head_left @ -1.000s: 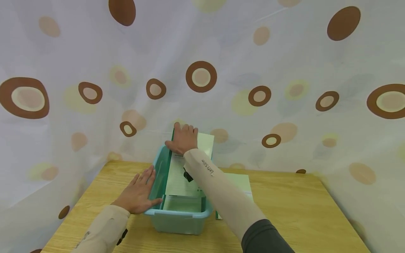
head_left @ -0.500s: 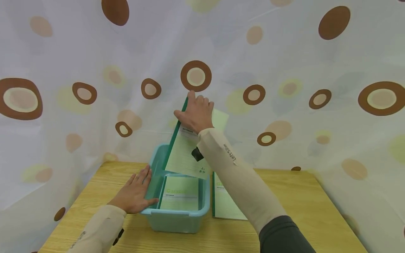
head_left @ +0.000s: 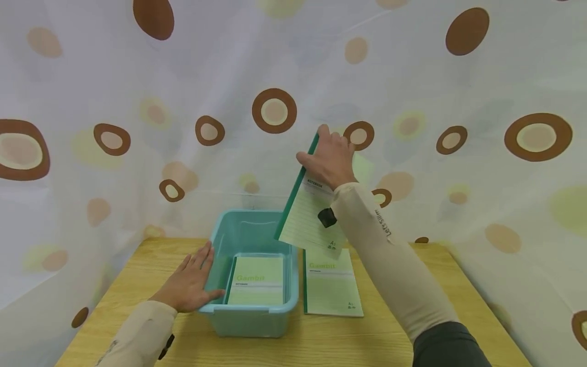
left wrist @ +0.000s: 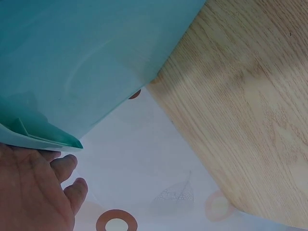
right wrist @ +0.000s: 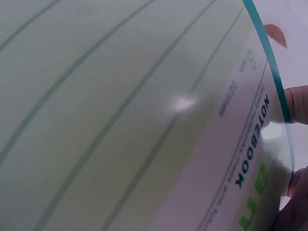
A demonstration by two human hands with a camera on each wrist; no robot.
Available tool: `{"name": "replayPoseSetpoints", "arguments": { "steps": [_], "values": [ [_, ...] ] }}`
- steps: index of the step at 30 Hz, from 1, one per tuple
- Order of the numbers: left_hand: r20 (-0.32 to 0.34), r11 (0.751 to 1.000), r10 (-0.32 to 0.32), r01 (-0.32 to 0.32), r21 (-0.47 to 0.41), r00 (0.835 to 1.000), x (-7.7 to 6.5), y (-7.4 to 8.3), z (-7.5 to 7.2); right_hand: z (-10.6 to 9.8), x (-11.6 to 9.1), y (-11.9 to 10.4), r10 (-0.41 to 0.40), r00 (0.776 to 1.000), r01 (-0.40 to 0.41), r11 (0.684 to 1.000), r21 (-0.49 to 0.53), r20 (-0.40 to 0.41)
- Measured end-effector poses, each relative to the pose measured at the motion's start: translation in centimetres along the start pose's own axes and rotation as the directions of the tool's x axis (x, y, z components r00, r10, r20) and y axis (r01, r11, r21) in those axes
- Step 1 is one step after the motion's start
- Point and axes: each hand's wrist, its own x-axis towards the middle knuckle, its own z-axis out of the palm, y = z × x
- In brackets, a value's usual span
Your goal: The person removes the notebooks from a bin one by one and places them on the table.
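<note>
My right hand (head_left: pixel 331 159) grips the upper part of a pale green notebook (head_left: pixel 312 214) with a dark green spine. The notebook hangs tilted in the air, its lower corner near the right rim of a light blue plastic bin (head_left: pixel 247 323). In the right wrist view the notebook cover (right wrist: pixel 120 96) fills most of the picture, with fingertips (right wrist: pixel 298 103) at its edge. My left hand (head_left: pixel 187 280) rests on the bin's left rim with straight fingers. Inside the bin lies another notebook (head_left: pixel 257 290), marked Gambit. The left wrist view shows the bin's outer wall (left wrist: pixel 96 57) above my hand.
A similar Gambit notebook (head_left: pixel 332 293) lies flat on the wooden table (head_left: pixel 412 306), just right of the bin. Behind the table hangs a pale curtain (head_left: pixel 220 61) with brown and beige spots. The table's back edge meets it.
My right hand has lifted the notebook up out of the bin and carried it rightward, uncovering the notebook inside. The left hand has stayed on the rim.
</note>
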Motion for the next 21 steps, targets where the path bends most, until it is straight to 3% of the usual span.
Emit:
{"name": "replayPoseSetpoints", "arguments": {
  "steps": [7, 14, 21],
  "values": [
    [-0.007, 1.0, 0.004, -0.004, -0.006, 1.0, 0.0, -0.1, 0.1, 0.4, -1.7, 6.2, 0.016, 0.998, -0.015, 0.999, -0.032, 0.055],
    [-0.013, 1.0, 0.002, -0.002, 0.001, 1.0, 0.0, -0.3, 0.3, 2.8, -3.4, 12.9, 0.035, 0.991, -0.023, 0.996, -0.086, 0.129],
    [0.001, 1.0, -0.003, 0.003, -0.014, 1.0, 0.0, -0.1, 0.2, 5.5, -5.5, 17.7, 0.015, 0.986, -0.001, 0.997, -0.079, 0.169]
  ]
}}
